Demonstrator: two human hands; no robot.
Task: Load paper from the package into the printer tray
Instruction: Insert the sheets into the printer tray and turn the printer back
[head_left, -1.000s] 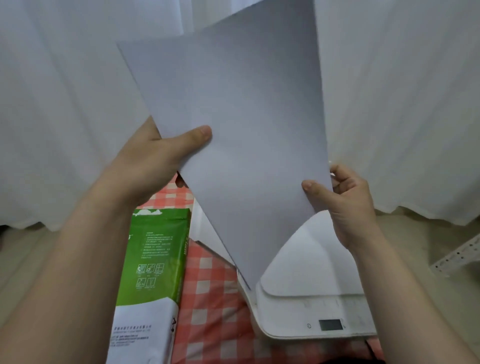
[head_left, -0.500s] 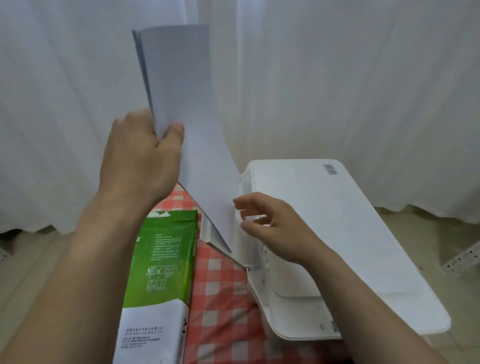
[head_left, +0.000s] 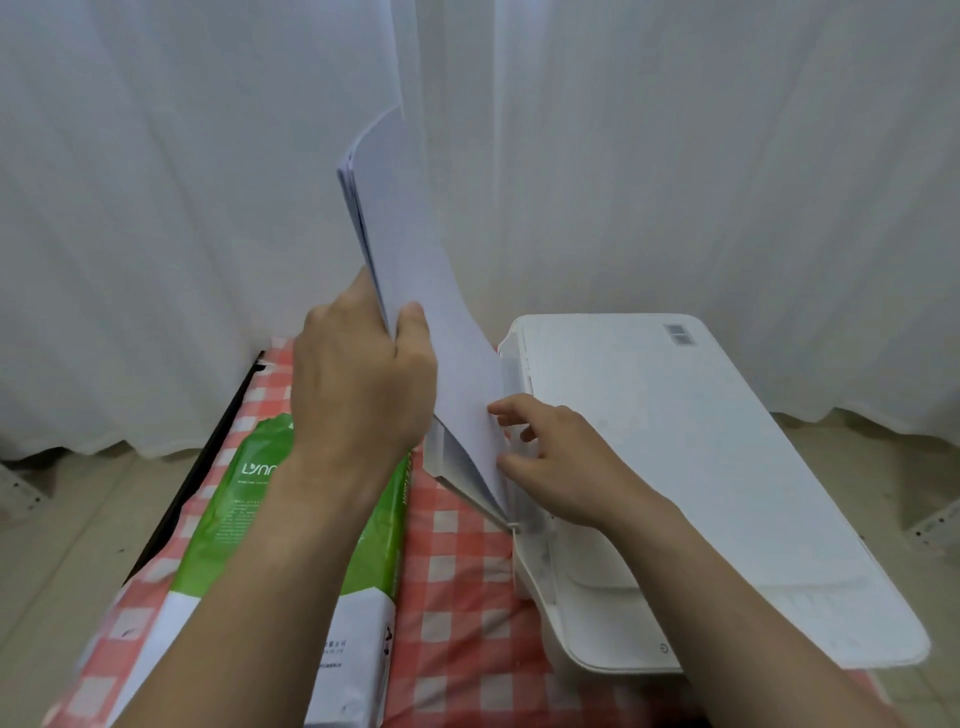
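My left hand (head_left: 358, 384) pinches a thin stack of white paper (head_left: 415, 291) near its middle, held almost upright and bowed. The stack's lower edge sits in the paper tray (head_left: 441, 457) on the left side of the white printer (head_left: 675, 467). My right hand (head_left: 556, 457) rests against the lower part of the stack at the tray, fingers spread and touching the sheets. The green and white paper package (head_left: 249, 545) lies on the table left of the printer, partly hidden by my left forearm.
A red and white checked cloth (head_left: 457, 597) covers the table under printer and package. White curtains (head_left: 156, 208) hang right behind. The table's dark left edge (head_left: 208, 457) drops to a pale floor (head_left: 62, 519).
The paper stack swung from lying flat toward me to edge-on, and its lower edge went down into the tray. My right hand let go of the sheet's edge and moved to the tray.
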